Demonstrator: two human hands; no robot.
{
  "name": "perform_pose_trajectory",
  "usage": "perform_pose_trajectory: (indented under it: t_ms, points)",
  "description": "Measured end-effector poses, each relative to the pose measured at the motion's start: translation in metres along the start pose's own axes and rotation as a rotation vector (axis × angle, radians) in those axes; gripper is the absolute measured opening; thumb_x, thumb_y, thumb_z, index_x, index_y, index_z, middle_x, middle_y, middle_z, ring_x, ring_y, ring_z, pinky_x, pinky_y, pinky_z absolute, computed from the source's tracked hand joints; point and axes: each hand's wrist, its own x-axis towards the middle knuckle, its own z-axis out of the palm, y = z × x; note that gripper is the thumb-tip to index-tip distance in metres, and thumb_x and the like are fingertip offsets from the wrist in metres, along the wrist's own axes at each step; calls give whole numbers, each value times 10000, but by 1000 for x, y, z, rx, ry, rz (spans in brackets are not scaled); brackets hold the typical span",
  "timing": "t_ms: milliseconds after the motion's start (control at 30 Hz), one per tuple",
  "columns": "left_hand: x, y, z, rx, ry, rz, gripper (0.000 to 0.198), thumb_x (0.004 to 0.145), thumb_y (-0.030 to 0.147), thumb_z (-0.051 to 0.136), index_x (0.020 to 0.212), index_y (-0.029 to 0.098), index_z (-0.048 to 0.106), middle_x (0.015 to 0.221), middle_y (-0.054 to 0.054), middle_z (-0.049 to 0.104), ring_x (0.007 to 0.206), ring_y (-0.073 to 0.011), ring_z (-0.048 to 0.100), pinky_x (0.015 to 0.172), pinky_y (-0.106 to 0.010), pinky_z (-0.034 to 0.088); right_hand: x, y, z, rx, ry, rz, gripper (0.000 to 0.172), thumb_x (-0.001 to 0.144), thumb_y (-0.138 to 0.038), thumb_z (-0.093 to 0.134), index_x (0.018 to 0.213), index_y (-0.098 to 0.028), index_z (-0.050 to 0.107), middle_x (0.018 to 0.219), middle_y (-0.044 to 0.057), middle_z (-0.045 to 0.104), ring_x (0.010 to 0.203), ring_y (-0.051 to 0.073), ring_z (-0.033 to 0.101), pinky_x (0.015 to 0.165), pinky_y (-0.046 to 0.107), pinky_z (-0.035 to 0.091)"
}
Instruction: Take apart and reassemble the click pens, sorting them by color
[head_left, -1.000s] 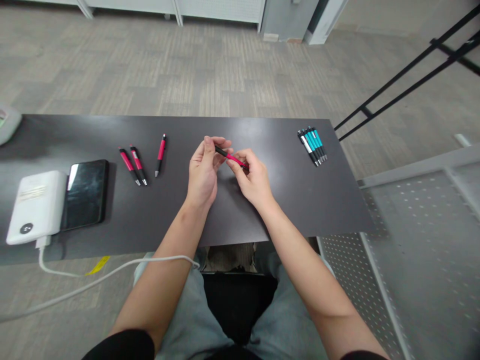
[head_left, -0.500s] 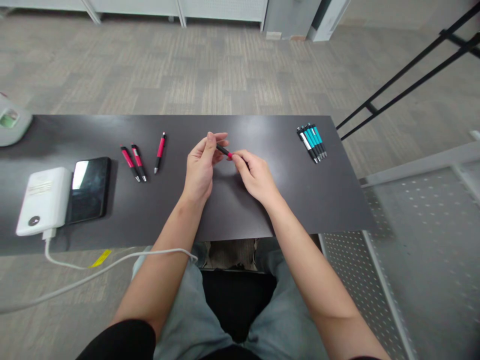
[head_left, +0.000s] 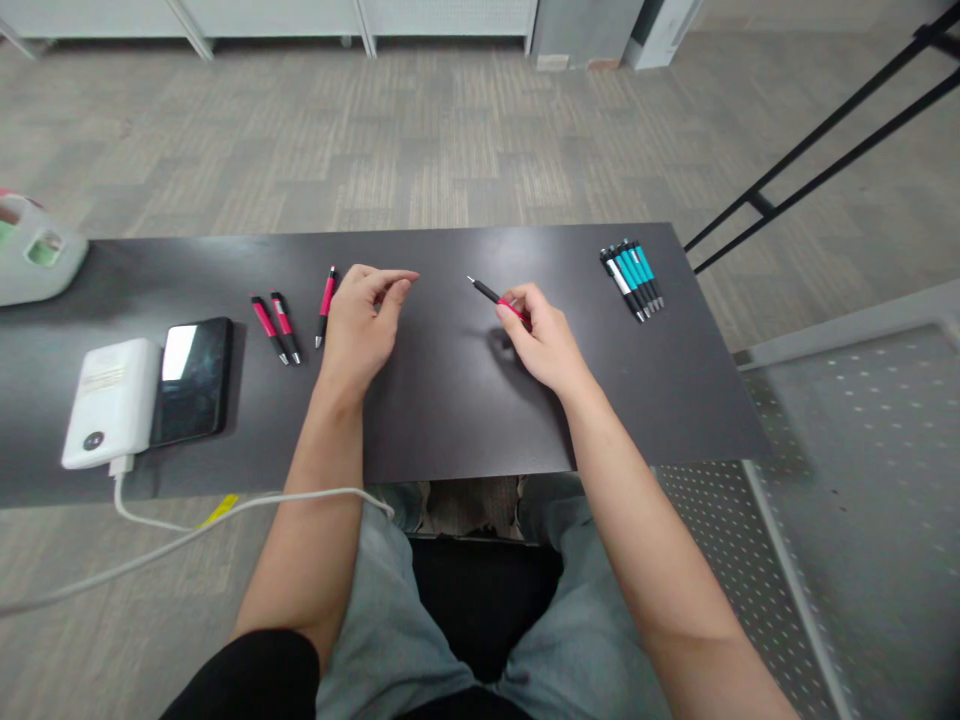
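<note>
My right hand (head_left: 544, 345) is closed on a red and black pen (head_left: 491, 294), whose tip points up and left above the dark table (head_left: 465, 400). My left hand (head_left: 360, 320) hovers apart from it, to the left, its fingers curled and pressed together; anything between them is hidden. Just left of that hand lies a single red pen (head_left: 326, 300). Two more red pens (head_left: 276, 328) lie side by side further left. A bunch of teal pens (head_left: 634, 280) rests at the table's far right.
A black phone (head_left: 191, 380) and a white power bank (head_left: 112, 400) with a white cable (head_left: 225, 525) lie at the left. A pale device (head_left: 34, 260) sits on the far left edge. Black rails (head_left: 825, 130) and a perforated metal panel (head_left: 862, 450) stand to the right.
Both hands were together on the red and black pen. The left hand has let go and moved left toward the single red pen; the right hand has carried the pen right.
</note>
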Motion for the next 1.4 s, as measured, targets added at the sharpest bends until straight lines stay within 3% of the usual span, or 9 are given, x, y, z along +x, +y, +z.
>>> perform_pose_trajectory:
  t_ms: [200, 467, 567, 700, 867, 967, 1100, 1233, 1400]
  points:
    - [-2, -22, -4, -4, -72, -113, 212, 895, 173, 1050, 918, 290, 875, 883, -32, 792, 905, -292, 679, 1026, -400, 577, 1, 5, 3, -38, 20, 3, 255, 1189, -564, 750, 1150, -319, 689, 897, -10, 731, 829, 256, 616, 858, 394, 522]
    - [0, -33, -5, 240, -104, -97, 297, 723, 265, 1159, 853, 320, 897, 1040, -55, 787, 972, -337, 690, 1270, -578, 534, 1, 6, 1, -41, -5, -15, 329, 1161, -627, 760, 1119, -308, 690, 925, 10, 737, 839, 264, 643, 858, 408, 505]
    - [-1, -22, -3, 149, -100, -69, 407, 719, 361, 1207, 1017, 319, 932, 1188, -59, 879, 1002, -319, 735, 1288, -549, 552, 2, 3, 5, 40, -4, -5, 414, 1135, -704, 793, 1102, -303, 697, 878, -12, 677, 819, 244, 610, 850, 401, 502]
    - [-5, 11, 12, -272, -234, -97, 438, 943, 582, 1139, 1212, 286, 963, 1259, -107, 950, 1180, -320, 857, 1184, -442, 647, 0, -17, 12, 333, -81, 110, 599, 1100, -905, 777, 1106, -308, 729, 787, -49, 513, 721, 210, 477, 691, 363, 429]
    - [-15, 45, 31, -599, -326, -233, 377, 991, 547, 1159, 1193, 279, 986, 1187, -127, 974, 1208, -336, 929, 1165, -461, 716, -8, -49, 19, 646, -320, 255, 650, 1047, -960, 831, 952, -329, 710, 752, -65, 369, 620, 180, 224, 558, 369, 222]
    - [-20, 50, 39, -639, -305, -256, 360, 1028, 562, 1131, 1107, 253, 965, 1077, -119, 964, 1088, -317, 934, 1092, -461, 754, -10, -54, 26, 710, -356, 266, 664, 1059, -981, 805, 949, -333, 709, 735, -78, 321, 612, 176, 181, 543, 359, 216]
    - [-26, 47, 58, -674, -136, -257, 393, 1063, 589, 1098, 1011, 254, 898, 1014, -79, 950, 960, -260, 905, 934, -399, 756, -8, -45, 35, 547, -215, 200, 694, 1090, -1018, 737, 1019, -329, 709, 747, -59, 396, 629, 200, 360, 561, 349, 379]
    - [-32, 47, 75, -687, -25, -242, 405, 1105, 612, 1054, 1025, 255, 880, 1032, -76, 949, 1029, -266, 922, 929, -392, 748, -7, -38, 40, 250, -51, 43, 641, 1187, -949, 653, 1077, -324, 747, 906, 38, 673, 879, 286, 701, 840, 432, 650]
    - [-40, 52, 80, -670, 68, -218, 407, 1148, 628, 1005, 1036, 262, 868, 1083, -84, 952, 1199, -294, 941, 1047, -413, 753, -12, -42, 48, 51, 94, -93, 624, 1288, -851, 521, 1270, -297, 808, 1231, 135, 861, 1198, 364, 830, 1071, 479, 684]
